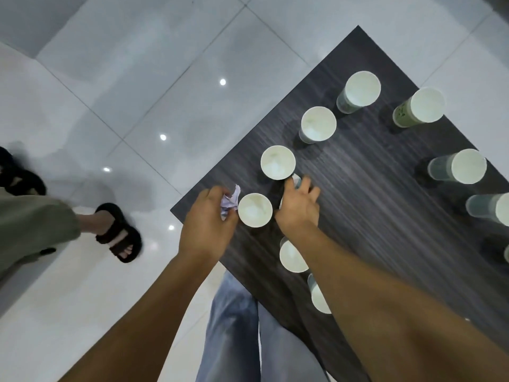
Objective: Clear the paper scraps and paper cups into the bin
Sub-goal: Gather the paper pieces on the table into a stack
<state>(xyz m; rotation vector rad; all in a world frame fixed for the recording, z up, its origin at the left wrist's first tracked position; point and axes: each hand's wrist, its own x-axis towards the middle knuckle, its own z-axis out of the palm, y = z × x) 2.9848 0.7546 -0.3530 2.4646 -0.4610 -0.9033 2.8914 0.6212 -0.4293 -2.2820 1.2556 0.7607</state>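
Note:
Several upright paper cups stand on a dark wood-grain table [371, 188]. My left hand [206, 216] holds a crumpled paper scrap [230, 202] at the table's near-left corner, right beside one cup [255, 210]. My right hand [298, 205] reaches past that cup with fingers curled over something small and pale [297, 180] just below another cup [277, 162]; what it is stays unclear. Two more cups [292, 256] [319, 296] sit partly hidden under my right forearm. No bin is in view.
More cups line the table toward the far and right sides, such as one at the back [359, 91] and one on the right [465, 166]. Another person's foot in a black fuzzy slipper [121, 232] stands on the white tiled floor at left. My jeans show below.

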